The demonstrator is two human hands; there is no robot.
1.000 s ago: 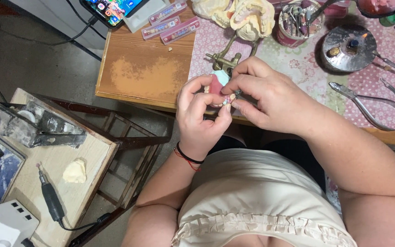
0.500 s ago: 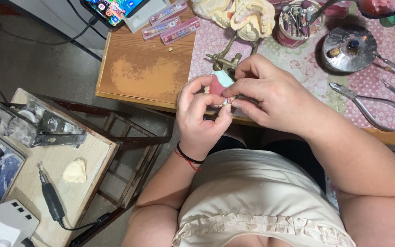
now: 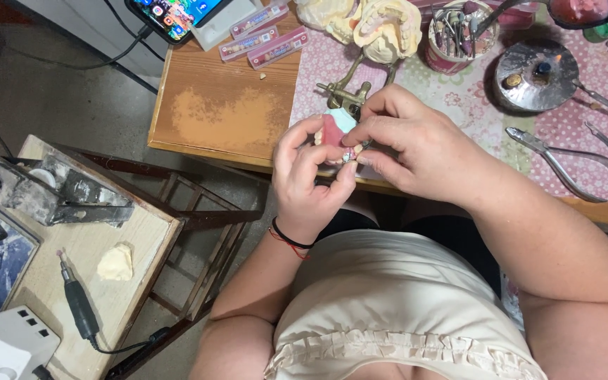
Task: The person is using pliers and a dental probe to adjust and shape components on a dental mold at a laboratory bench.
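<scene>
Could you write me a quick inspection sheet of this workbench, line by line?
Surface: wooden table with a floral cloth.
Job's things: pink denture model held on a brass articulator.
Clutter: plaster casts, tool cup, round metal dish, pliers.
Grippers: left hand and right hand both grip the model.
Cables: handpiece cord on the side stand.
Surroundings: side stand, grey floor.

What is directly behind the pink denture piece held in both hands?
Behind the pink denture piece a brass articulator stands on the floral tablecloth. The left hand and right hand cover the piece's lower part and the articulator's base.
</scene>
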